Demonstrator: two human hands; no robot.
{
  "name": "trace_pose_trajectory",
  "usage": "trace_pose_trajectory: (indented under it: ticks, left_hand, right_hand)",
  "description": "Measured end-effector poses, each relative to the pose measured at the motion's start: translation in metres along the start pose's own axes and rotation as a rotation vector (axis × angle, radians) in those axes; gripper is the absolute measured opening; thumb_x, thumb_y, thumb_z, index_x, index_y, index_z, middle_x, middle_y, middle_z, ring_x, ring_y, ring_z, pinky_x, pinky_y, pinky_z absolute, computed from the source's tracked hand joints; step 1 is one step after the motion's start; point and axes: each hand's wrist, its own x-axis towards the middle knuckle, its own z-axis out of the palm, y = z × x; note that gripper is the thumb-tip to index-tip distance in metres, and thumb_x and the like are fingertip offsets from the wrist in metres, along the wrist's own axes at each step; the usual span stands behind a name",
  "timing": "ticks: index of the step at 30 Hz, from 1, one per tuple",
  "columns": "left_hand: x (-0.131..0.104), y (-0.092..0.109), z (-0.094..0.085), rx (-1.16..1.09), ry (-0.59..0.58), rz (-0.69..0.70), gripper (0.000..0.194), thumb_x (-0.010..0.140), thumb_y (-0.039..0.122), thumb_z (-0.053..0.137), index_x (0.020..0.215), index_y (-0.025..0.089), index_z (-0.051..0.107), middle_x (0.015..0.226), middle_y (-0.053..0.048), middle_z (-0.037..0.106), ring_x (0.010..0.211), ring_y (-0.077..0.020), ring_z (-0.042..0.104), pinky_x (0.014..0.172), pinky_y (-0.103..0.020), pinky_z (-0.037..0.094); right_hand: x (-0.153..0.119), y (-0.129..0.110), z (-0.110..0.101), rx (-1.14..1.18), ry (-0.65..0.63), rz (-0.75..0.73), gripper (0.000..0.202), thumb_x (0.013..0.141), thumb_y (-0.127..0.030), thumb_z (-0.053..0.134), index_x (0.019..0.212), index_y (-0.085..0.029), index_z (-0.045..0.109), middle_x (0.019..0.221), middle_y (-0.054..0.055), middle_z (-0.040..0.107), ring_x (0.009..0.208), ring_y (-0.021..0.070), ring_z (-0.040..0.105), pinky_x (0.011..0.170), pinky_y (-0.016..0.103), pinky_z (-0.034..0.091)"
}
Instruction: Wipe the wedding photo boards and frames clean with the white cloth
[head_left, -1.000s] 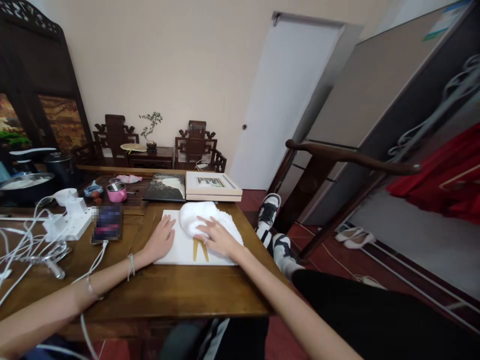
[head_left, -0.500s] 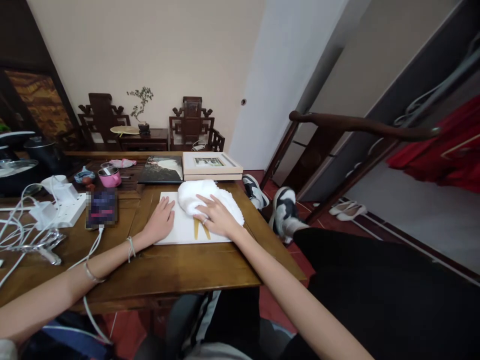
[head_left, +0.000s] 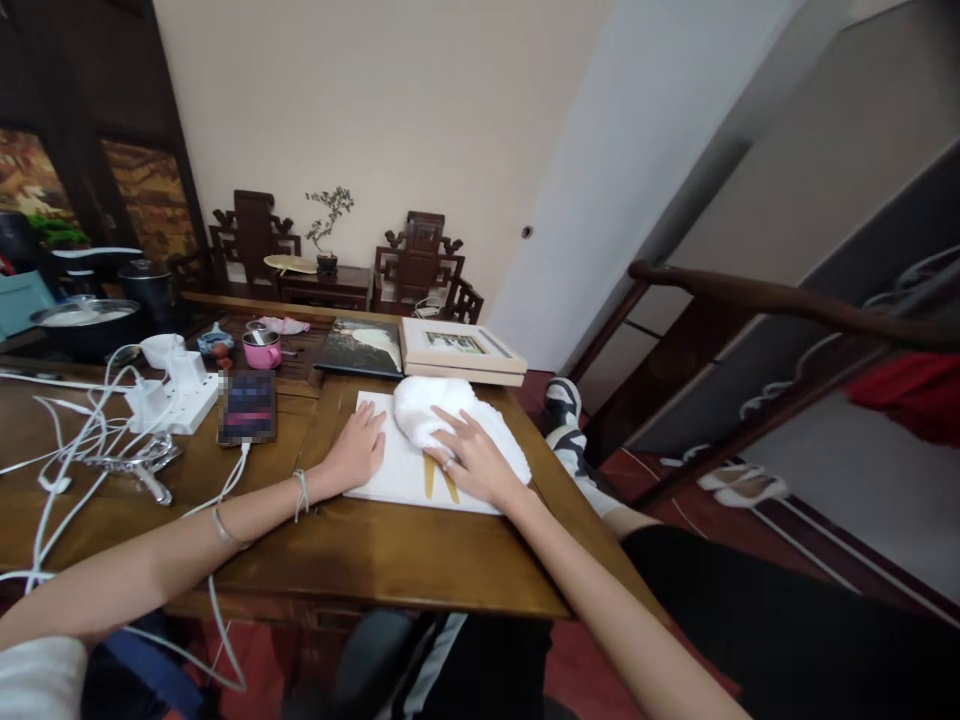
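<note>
- Your white cloth [head_left: 431, 400] is bunched up over the far right part of the white board [head_left: 397, 485], trailing toward the right edge of the desk [head_left: 420, 560].
- Right hand [head_left: 476, 455] is on the cloth with its fingers spread, not clenched. Can't tell if the thumb is pinching any of it.
- Left hand [head_left: 356, 450] lies along the board's left edge, fingers laid flat and gripping nothing.
- Two gold strips [head_left: 428, 477] poke out below the cloth toward the board's near edge. No clue if they're loose or stuck down.
- What could bite you, imo: lift that left hand while pushing with the right and the board could skate on the smooth desk. A shove to the right could drop the cloth's tail off the right edge; a shove away from you could bump the framed picture [head_left: 465, 348] by the desk's far edge. If the strips are loose, dragging cloth might catch them.
- Further left there's your phone [head_left: 247, 405], then a power strip [head_left: 193, 400] in a mess of cables.
- Versus half a second ago: your head has turned, so a teal box [head_left: 22, 305] now shows at far left. Hands and cloth look about the same on the board.
</note>
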Motion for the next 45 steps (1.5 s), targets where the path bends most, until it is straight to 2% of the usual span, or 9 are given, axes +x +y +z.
trace_pose_trajectory:
  ticks: [13, 18, 23, 27, 30, 32, 36, 41, 45]
  left_hand:
    - [-0.006, 0.006, -0.002, -0.058, -0.006, -0.092, 0.048, 0.094, 0.025, 0.033, 0.136, 0.006, 0.045, 0.152, -0.02, 0.03, 0.144, -0.0275, 0.02, 0.117, -0.046, 0.023]
    - [0.003, 0.006, -0.005, -0.024, -0.023, -0.076, 0.047, 0.093, 0.023, 0.034, 0.134, 0.004, 0.046, 0.15, -0.02, 0.033, 0.144, -0.0286, 0.022, 0.117, -0.046, 0.022]
    - [0.008, -0.001, -0.002, -0.018, -0.004, 0.005, 0.042, 0.092, 0.019, 0.032, 0.13, 0.009, 0.049, 0.147, -0.016, 0.041, 0.143, -0.0262, 0.025, 0.118, -0.047, 0.021]
    - [0.008, -0.008, 0.003, -0.007, -0.003, 0.004, 0.045, 0.092, 0.021, 0.033, 0.132, 0.007, 0.046, 0.149, -0.019, 0.037, 0.144, -0.0288, 0.022, 0.117, -0.048, 0.023]
    - [0.007, -0.011, 0.004, -0.017, -0.005, -0.019, 0.046, 0.093, 0.025, 0.032, 0.133, 0.007, 0.045, 0.15, -0.02, 0.033, 0.144, -0.0298, 0.02, 0.116, -0.05, 0.022]
    - [0.006, -0.01, 0.002, -0.032, -0.018, -0.012, 0.045, 0.094, 0.026, 0.032, 0.134, 0.009, 0.044, 0.15, -0.018, 0.034, 0.144, -0.0292, 0.02, 0.116, -0.051, 0.022]
    - [0.006, -0.002, -0.01, -0.062, 0.025, 0.033, 0.045, 0.093, 0.019, 0.028, 0.135, 0.01, 0.041, 0.144, -0.017, 0.043, 0.141, -0.0249, 0.031, 0.117, -0.047, 0.022]
    - [0.005, 0.002, -0.015, -0.077, 0.043, 0.135, 0.047, 0.089, 0.015, 0.031, 0.134, 0.013, 0.044, 0.142, -0.014, 0.047, 0.137, -0.0239, 0.037, 0.119, -0.045, 0.022]
    - [0.006, -0.008, -0.006, -0.048, -0.006, 0.036, 0.049, 0.087, 0.013, 0.034, 0.134, 0.005, 0.043, 0.146, -0.02, 0.04, 0.143, -0.0288, 0.025, 0.118, -0.05, 0.022]
  right_hand:
    - [0.007, 0.012, -0.006, 0.049, -0.084, -0.028, 0.029, 0.097, -0.031, 0.04, 0.102, -0.02, 0.066, 0.137, 0.013, 0.055, 0.14, 0.0266, 0.031, 0.113, 0.054, 0.023]
    - [0.028, 0.002, -0.01, -0.013, -0.141, 0.145, 0.031, 0.093, -0.027, 0.046, 0.117, -0.015, 0.06, 0.133, 0.019, 0.055, 0.133, 0.0347, 0.039, 0.103, 0.056, 0.034]
    - [-0.014, -0.051, -0.025, 0.014, -0.163, -0.024, 0.033, 0.084, -0.012, 0.047, 0.111, -0.017, 0.065, 0.124, 0.016, 0.062, 0.137, 0.033, 0.033, 0.109, 0.055, 0.026]
    - [-0.038, -0.046, -0.044, 0.131, -0.17, -0.048, 0.026, 0.087, -0.018, 0.046, 0.097, -0.022, 0.069, 0.122, 0.01, 0.064, 0.121, 0.0276, 0.053, 0.101, 0.043, 0.039]
    - [-0.011, -0.014, -0.042, 0.101, -0.168, 0.061, 0.027, 0.091, -0.024, 0.043, 0.098, -0.021, 0.068, 0.108, 0.007, 0.07, 0.106, 0.0267, 0.061, 0.093, 0.041, 0.043]
    - [0.018, 0.001, -0.03, 0.034, -0.165, 0.125, 0.029, 0.091, -0.022, 0.042, 0.107, -0.019, 0.066, 0.115, 0.01, 0.068, 0.117, 0.0289, 0.055, 0.098, 0.047, 0.039]
    - [0.046, -0.013, -0.006, -0.008, -0.14, 0.085, 0.034, 0.088, -0.017, 0.045, 0.115, -0.016, 0.065, 0.125, 0.017, 0.063, 0.137, 0.0324, 0.034, 0.106, 0.059, 0.024]
    - [-0.009, -0.044, -0.02, 0.083, -0.145, -0.1, 0.033, 0.082, -0.015, 0.045, 0.104, -0.019, 0.069, 0.13, 0.014, 0.06, 0.138, 0.0288, 0.034, 0.111, 0.055, 0.02]
    - [-0.042, -0.012, -0.043, 0.153, -0.182, 0.003, 0.029, 0.084, -0.021, 0.044, 0.094, -0.025, 0.07, 0.13, 0.004, 0.061, 0.132, 0.0282, 0.043, 0.109, 0.048, 0.03]
